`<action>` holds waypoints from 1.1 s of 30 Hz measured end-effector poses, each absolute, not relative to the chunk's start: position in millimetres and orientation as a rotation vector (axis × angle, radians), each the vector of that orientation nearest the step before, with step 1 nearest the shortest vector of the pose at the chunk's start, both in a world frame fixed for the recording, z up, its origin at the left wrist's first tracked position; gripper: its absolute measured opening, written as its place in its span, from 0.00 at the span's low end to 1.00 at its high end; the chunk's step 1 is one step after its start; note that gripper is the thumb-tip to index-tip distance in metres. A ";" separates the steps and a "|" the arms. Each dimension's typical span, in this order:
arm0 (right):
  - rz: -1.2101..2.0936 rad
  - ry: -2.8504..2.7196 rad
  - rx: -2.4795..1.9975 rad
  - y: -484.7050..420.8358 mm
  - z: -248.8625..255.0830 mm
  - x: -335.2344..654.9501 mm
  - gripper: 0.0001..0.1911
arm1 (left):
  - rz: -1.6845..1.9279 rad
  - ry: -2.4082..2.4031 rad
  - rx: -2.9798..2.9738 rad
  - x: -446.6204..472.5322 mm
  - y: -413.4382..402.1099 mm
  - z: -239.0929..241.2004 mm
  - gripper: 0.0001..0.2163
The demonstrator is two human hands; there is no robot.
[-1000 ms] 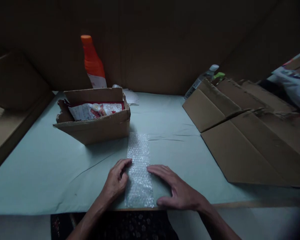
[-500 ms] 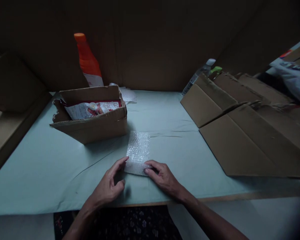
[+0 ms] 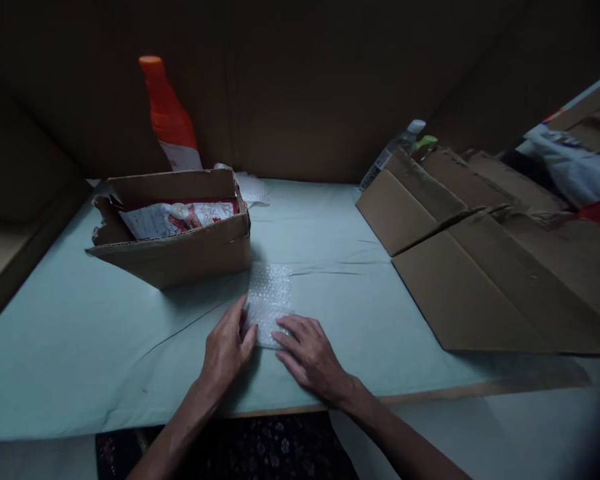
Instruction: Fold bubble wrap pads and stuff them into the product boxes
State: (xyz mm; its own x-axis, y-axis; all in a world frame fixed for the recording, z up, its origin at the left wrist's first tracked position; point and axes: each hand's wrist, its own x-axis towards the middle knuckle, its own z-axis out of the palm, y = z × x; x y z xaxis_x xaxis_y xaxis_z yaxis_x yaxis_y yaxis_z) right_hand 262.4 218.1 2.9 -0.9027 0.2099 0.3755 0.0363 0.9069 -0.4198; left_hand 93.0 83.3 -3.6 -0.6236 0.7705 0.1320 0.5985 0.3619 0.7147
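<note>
A small strip of bubble wrap (image 3: 270, 283) lies on the pale green cloth, its near part folded over on itself. At its left edge is my left hand (image 3: 226, 343), thumb and forefinger apart, the fingertips touching the wrap. My right hand (image 3: 307, 350) rests on the wrap's near right corner with its fingers spread and lying fairly flat. Neither hand grips anything. Whether anything lies inside the fold cannot be made out.
An open cardboard box (image 3: 200, 260) with printed packets stands left of the wrap. Behind it are an orange bottle (image 3: 173, 123) and more bubble wrap (image 3: 254, 189). On the right stand cardboard boxes (image 3: 485, 293), with a clear bottle (image 3: 393, 153) behind. Cardboard walls surround the cloth-covered table (image 3: 325, 220).
The folded part of the bubble wrap now reaches farther up the strip. My right hand has let go of its pinch and spread out. My left hand has moved in along the left edge.
</note>
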 end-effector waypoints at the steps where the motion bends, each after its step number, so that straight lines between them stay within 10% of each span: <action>1: 0.568 -2.634 -0.181 219.4 0.4 258.3 0.12 | 1.184 2.399 1.321 92.7 79.5 -2.6 0.24; 9: 1.081 -2.523 -0.311 225.9 13.5 252.9 0.09 | 1.213 2.189 1.619 96.8 59.2 1.0 0.14; 17: 0.515 -2.622 -0.205 220.4 12.5 262.5 0.11 | 1.111 2.475 1.621 93.5 76.2 -6.4 0.14; 28: 1.088 -2.695 -0.223 225.9 19.9 255.0 0.08 | 1.127 2.172 1.797 98.0 47.2 -1.1 0.17; 33: 0.688 -2.571 -0.329 221.2 15.7 255.7 0.12 | 1.045 2.352 1.669 88.9 72.9 -4.2 0.11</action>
